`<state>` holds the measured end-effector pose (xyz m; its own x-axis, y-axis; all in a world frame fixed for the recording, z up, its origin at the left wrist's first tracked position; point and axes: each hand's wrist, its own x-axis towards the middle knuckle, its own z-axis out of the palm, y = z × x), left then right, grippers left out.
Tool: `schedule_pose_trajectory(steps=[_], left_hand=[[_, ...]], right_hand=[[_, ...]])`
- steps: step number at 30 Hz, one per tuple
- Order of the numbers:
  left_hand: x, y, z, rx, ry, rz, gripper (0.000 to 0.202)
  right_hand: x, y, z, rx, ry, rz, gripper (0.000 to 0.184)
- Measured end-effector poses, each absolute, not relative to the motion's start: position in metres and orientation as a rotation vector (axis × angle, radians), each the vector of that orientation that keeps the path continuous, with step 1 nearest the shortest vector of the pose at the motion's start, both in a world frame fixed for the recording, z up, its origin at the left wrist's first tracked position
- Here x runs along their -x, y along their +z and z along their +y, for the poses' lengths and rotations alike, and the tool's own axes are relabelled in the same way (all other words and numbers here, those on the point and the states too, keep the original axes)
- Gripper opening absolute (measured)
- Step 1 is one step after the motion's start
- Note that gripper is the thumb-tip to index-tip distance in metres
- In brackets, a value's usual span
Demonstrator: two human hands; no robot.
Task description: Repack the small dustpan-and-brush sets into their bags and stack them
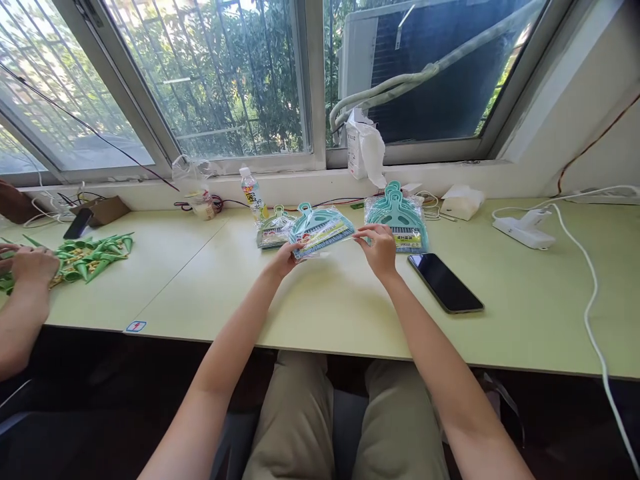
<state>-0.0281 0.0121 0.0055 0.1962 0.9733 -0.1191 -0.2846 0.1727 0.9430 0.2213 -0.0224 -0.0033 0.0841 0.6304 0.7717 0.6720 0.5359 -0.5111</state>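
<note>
A packaged teal dustpan-and-brush set [320,229] in clear plastic is held tilted above the table. My left hand [285,259] grips its lower left corner. At its right end, the fingers of my right hand [377,250] are pinched on the edge of the wrapping. Just right of that hand lies a stack of similar packaged sets [395,213], partly hidden by the hand. Behind the held set on the left is another small group of wrapped sets [274,230], greener in tone.
A black phone [445,283] lies right of my right hand. Along the back stand a drink bottle [253,193], a tissue pack [363,147] and a plastic bag with a cup [200,200]. A white power strip [525,230] trails its cable. Another person's hands [33,263] touch green cone-shaped pieces [95,257].
</note>
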Motion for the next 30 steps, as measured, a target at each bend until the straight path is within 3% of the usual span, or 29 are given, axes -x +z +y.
schedule_pose_trajectory(steps=[7, 18, 24, 30], left_hand=[[0.041, 0.002, 0.014, -1.121, 0.799, 0.886, 0.023], [0.032, 0.002, 0.002, -1.418, 0.669, 0.745, 0.043], [0.032, 0.000, 0.004, -1.443, 0.677, 0.789, 0.053], [0.024, 0.006, -0.001, -1.370, 0.788, 0.655, 0.068]], right_hand=[[-0.214, 0.000, -0.024, 1.019, 0.072, -1.555, 0.012], [-0.213, -0.009, -0.020, 1.053, 0.201, -1.367, 0.013], [-0.218, -0.019, -0.009, 1.082, 0.830, -1.139, 0.069], [-0.226, -0.018, -0.005, 1.079, 0.933, -0.985, 0.070]])
